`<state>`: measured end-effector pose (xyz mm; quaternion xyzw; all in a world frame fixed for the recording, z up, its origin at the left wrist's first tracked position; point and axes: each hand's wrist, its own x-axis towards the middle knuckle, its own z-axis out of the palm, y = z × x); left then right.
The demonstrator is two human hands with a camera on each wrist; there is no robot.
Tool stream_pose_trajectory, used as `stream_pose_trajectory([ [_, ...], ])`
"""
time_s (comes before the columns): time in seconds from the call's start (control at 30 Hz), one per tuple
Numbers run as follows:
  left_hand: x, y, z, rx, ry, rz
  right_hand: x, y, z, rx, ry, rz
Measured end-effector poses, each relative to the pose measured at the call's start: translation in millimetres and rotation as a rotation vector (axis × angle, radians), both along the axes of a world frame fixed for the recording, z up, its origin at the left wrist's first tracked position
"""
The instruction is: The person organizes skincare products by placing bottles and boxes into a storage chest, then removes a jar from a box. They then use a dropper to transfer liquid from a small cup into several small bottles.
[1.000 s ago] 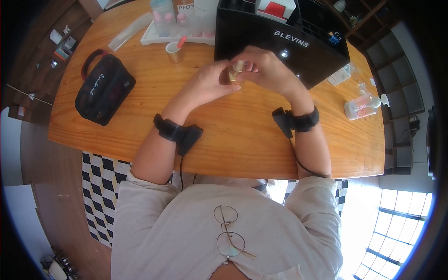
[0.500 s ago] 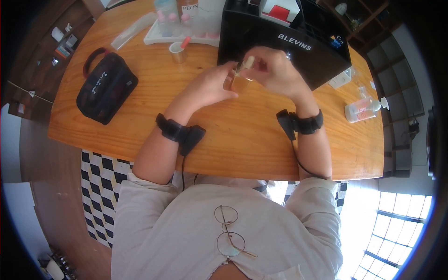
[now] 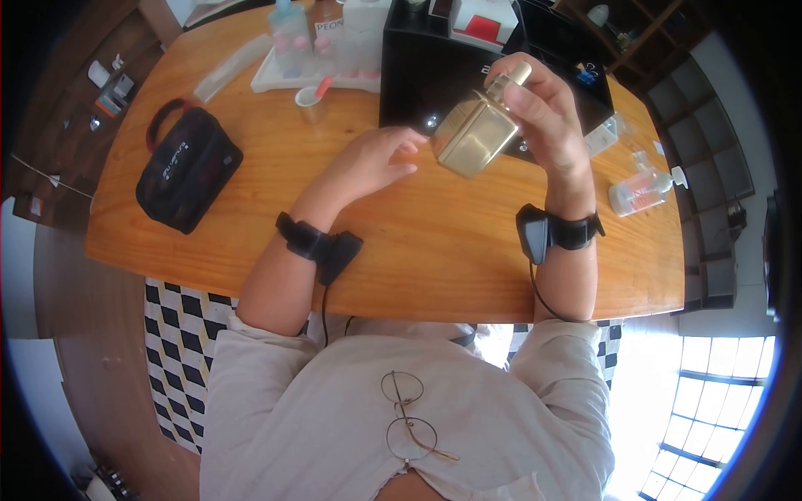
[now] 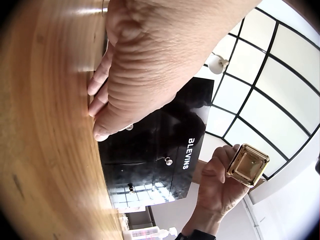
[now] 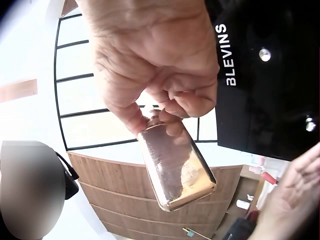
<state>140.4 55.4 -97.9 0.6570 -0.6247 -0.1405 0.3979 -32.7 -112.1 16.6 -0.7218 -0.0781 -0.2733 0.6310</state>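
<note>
My right hand [image 3: 547,117] holds up a squarish gold perfume bottle [image 3: 479,140], gripping it near its neck with thumb and fingers. The bottle tilts, its base toward the lower left and its slim top toward the upper right. From the left wrist view the rectangular gold base [image 4: 248,165] faces the camera, high above the table. Just left of the bottle is my left hand [image 3: 372,163], holding nothing, its fingers relaxed. Low over the wooden tabletop [image 4: 55,130], its fingertips show close to the wood in the left wrist view.
Behind the hands stands a black drawer box [image 3: 409,100] with small round knobs. To its left are a white tray [image 3: 267,79] of bottles and a small cup [image 3: 311,107] with a coral-tipped stick. A black pouch [image 3: 188,171] lies left, a pump bottle [image 3: 642,194] right.
The gold bottle, earlier between both hands, has come out of the left hand. My right hand has raised it to the right and tipped it; the left hand stays nearly in place.
</note>
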Motion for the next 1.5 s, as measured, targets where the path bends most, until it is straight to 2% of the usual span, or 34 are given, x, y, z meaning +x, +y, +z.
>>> stream_pose_trajectory([
  [0.1, -1, 3, 7, 0.053, -0.046, 0.021, -2, 0, 2, -0.013, -0.035, -0.015],
  [0.4, 1, -3, -4, 0.009, 0.026, 0.01, 0, 0, 1, 0.107, -0.049, 0.019],
  [0.5, -2, -3, -1, -0.007, 0.045, 0.025, 2, -3, -1, 0.166, -0.004, 0.047],
  [0.7, -11, 1, 20, -0.065, 0.036, 0.015, 4, 10, 1, 0.25, 0.099, -0.017],
  [0.8, -13, 1, 20, -0.111, 0.031, -0.006, 7, 12, -1, 0.218, 0.149, -0.045],
  [1.0, -19, 1, 21, -0.202, 0.015, -0.014, 15, 23, -5, 0.007, 0.301, -0.291],
  [1.1, -23, 6, 31, -0.146, 0.096, -0.021, 20, 25, -9, -0.094, 0.364, -0.377],
  [1.2, -22, 7, 33, -0.004, 0.116, -0.009, 20, 33, -8, -0.132, 0.395, -0.415],
  [1.3, -23, 4, 25, -0.095, 0.247, -0.09, 21, 35, -8, -0.175, 0.418, -0.412],
  [1.5, -28, 3, 27, -0.123, 0.311, -0.18, 21, 32, -11, -0.289, 0.442, -0.449],
])
